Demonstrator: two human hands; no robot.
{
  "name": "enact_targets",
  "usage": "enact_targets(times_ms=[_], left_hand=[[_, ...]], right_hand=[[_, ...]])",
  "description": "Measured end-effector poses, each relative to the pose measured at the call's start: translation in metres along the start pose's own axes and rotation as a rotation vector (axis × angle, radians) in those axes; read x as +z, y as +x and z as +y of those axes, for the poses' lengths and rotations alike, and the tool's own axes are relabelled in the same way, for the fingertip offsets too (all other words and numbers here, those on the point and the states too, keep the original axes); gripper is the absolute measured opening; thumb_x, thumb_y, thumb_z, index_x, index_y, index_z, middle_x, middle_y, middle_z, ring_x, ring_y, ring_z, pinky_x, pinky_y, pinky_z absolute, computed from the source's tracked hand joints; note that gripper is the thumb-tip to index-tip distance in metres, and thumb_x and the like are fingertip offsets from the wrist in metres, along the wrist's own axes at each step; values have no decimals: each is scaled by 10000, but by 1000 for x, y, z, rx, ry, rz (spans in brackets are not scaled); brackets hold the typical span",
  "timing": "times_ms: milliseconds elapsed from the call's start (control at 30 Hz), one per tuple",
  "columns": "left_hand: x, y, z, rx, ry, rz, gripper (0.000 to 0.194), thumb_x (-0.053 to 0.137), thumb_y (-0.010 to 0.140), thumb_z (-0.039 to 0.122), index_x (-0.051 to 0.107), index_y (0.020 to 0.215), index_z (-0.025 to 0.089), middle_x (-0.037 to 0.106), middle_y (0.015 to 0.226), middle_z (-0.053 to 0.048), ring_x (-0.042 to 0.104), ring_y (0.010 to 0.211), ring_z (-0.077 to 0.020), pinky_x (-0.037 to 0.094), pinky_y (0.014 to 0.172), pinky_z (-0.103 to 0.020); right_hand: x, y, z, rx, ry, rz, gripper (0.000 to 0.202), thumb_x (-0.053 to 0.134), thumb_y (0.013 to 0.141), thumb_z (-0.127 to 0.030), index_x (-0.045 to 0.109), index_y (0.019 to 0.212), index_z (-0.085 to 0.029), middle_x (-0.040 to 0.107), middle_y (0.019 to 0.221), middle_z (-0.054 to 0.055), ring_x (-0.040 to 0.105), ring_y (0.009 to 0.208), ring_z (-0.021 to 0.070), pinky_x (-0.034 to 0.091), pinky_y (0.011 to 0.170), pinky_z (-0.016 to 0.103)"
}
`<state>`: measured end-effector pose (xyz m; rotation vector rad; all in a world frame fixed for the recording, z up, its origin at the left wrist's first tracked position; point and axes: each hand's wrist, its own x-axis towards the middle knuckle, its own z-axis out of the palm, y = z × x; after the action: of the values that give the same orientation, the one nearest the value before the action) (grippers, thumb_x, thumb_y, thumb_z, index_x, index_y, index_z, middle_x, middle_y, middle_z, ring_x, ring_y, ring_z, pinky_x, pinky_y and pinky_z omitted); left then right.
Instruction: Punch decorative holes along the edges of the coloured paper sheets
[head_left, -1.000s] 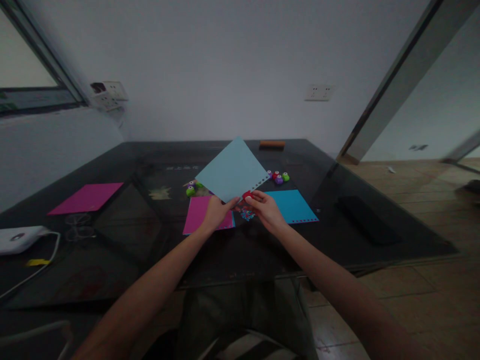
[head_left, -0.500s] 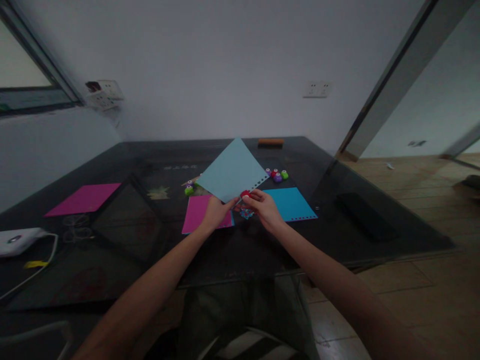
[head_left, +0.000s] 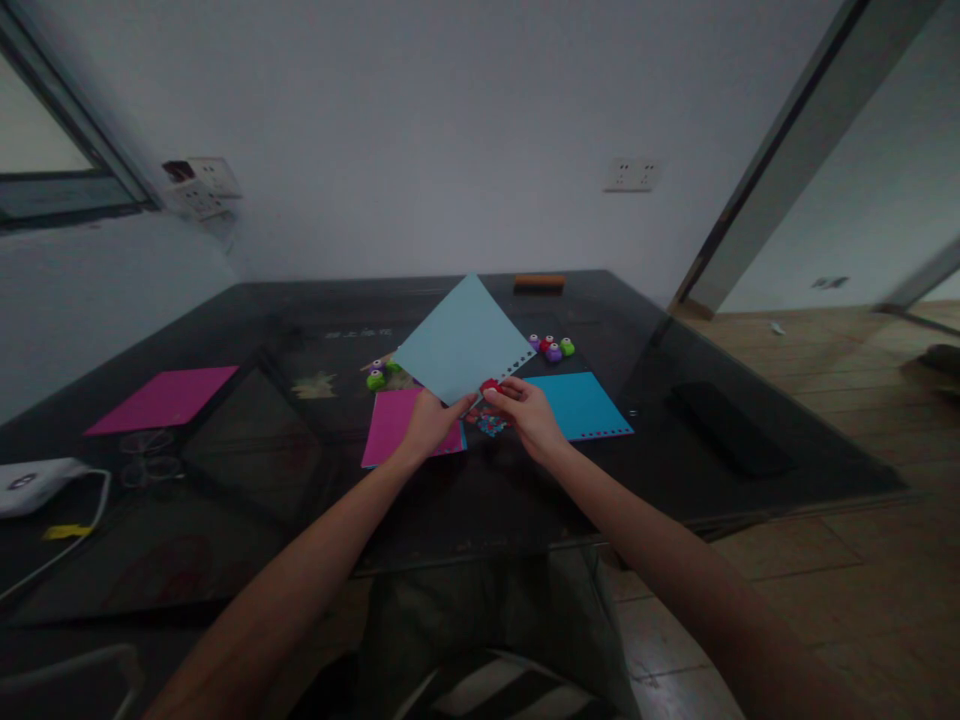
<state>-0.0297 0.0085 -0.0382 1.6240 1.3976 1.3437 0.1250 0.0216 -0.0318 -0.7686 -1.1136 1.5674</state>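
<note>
A pale blue sheet of paper [head_left: 466, 335] is held up, one corner toward the wall, with a row of small punched shapes along its right edge. My left hand [head_left: 431, 425] is closed on the sheet's near corner. In my right hand [head_left: 526, 412] is a small red paper punch [head_left: 491, 387], pinched in the fingers and set at the sheet's punched edge, close to the left thumb. Below lies a heap of tiny coloured paper cutouts [head_left: 492, 424]. A pink sheet [head_left: 386, 425] rests under the left hand, and a bright blue sheet [head_left: 589, 402] with punched holes lies on the right.
More small punches stand in purple, red and green [head_left: 553, 350] at the right and green and purple [head_left: 376, 378] at the left. Farther out are another pink sheet [head_left: 165, 398], a white corded device [head_left: 37, 485], a black slab [head_left: 727, 428] and an orange-brown bar [head_left: 538, 282].
Both hands keep their hold on the pale blue sheet and the red punch, almost without motion. The whole view has shifted very slightly.
</note>
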Motion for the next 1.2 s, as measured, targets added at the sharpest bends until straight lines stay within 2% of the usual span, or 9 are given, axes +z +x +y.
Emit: enact_targets(times_ms=[133, 300, 600, 833, 1200], left_hand=[[1, 0, 0, 10, -5, -7, 221, 628, 733, 295, 638, 857, 113, 703, 716, -69, 647, 585, -187, 516, 587, -286], [1, 1, -1, 15, 10, 9, 265, 626, 735, 269, 620, 949, 112, 713, 831, -79, 654, 605, -178, 522, 586, -282], [0, 0, 0, 12, 22, 11, 255, 624, 734, 265, 623, 937, 111, 713, 865, -89, 660, 642, -178, 523, 607, -278], [0, 0, -3, -2, 20, -16, 214, 614, 744, 282, 634, 857, 102, 704, 710, -78, 646, 582, -178, 512, 588, -286], [1, 1, -4, 3, -1, -38, 247, 609, 746, 295, 639, 903, 107, 706, 727, -79, 644, 583, -180, 514, 580, -291]], right_hand=[[-1, 1, 2, -6, -7, 1, 311, 784, 544, -331, 625, 762, -175, 671, 833, 36, 627, 713, 152, 515, 683, 290], [-2, 3, 4, -16, 3, 3, 308, 786, 540, -337, 640, 763, -182, 676, 820, 31, 625, 713, 156, 512, 669, 289], [-2, 2, 4, -8, -8, 2, 323, 788, 537, -349, 649, 780, -189, 680, 826, 33, 631, 708, 162, 512, 689, 314], [-2, 2, 3, -5, -32, 15, 305, 790, 535, -343, 648, 759, -191, 679, 822, 40, 624, 702, 161, 505, 665, 307], [-2, 2, 4, -18, -25, 18, 261, 781, 549, -315, 651, 738, -191, 674, 805, 38, 613, 708, 159, 497, 681, 314]])
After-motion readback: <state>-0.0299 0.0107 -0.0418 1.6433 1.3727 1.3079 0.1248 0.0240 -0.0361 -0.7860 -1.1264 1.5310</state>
